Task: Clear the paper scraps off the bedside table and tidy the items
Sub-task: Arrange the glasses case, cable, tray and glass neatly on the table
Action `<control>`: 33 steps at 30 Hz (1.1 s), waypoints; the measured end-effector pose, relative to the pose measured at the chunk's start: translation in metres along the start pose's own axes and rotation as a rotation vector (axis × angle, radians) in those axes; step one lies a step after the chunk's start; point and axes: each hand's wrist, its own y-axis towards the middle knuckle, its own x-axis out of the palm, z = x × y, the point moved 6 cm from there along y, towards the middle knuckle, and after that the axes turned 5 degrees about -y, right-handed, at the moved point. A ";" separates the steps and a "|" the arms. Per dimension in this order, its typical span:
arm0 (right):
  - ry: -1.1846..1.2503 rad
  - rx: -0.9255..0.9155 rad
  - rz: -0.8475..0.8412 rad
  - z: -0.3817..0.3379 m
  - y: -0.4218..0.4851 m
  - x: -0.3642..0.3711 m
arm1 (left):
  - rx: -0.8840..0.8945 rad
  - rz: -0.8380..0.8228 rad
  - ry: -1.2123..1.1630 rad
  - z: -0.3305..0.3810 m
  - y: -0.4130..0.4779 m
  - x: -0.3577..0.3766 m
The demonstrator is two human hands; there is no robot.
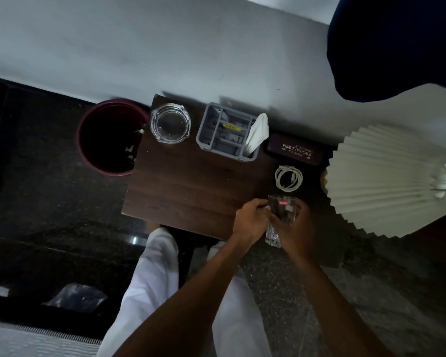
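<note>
- At the near right corner of the dark wooden bedside table (191, 181), both hands hold a clear drinking glass (281, 215) with a red label, tilted so its thick base points toward the person.
- The left hand (250, 220) closes its fingers on the glass's left side; the right hand (298, 228) wraps around it from the right and below.
- Just beyond the glass, a coiled white cable (289, 177) lies flat on the table.
- Farther back on the right sits a dark spectacle case (295, 149) with gold lettering, beside a pleated white lampshade (381, 181) that overhangs the table's right edge.
- At the far middle stands a grey compartment organiser (225, 131); a white crumpled tissue (256, 134) sticks up from its right compartment.
- A clear glass ashtray (170, 123) rests at the far left corner.
- Left of the table, on the dark floor, a maroon bin (88, 140) holds small white paper scraps (130, 150) inside.
- The table's open surface shows no scraps.
</note>
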 end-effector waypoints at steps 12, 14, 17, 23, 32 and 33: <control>0.040 -0.082 -0.001 -0.017 -0.022 0.000 | 0.017 0.092 -0.196 -0.007 -0.022 -0.028; 0.062 -0.108 -0.031 -0.026 -0.029 0.004 | 0.029 0.076 -0.239 -0.006 -0.028 -0.040; 0.106 -0.140 -0.071 -0.041 -0.041 0.010 | 0.079 0.041 -0.280 0.000 -0.040 -0.061; 0.228 -0.261 -0.128 -0.099 -0.068 0.025 | 0.172 0.025 -0.311 0.013 -0.062 -0.113; 0.208 -0.478 -0.315 -0.213 -0.068 0.056 | 0.360 0.256 -0.353 0.052 -0.060 -0.210; 0.210 -0.486 -0.321 -0.224 -0.064 0.060 | 0.387 0.283 -0.353 0.059 -0.056 -0.221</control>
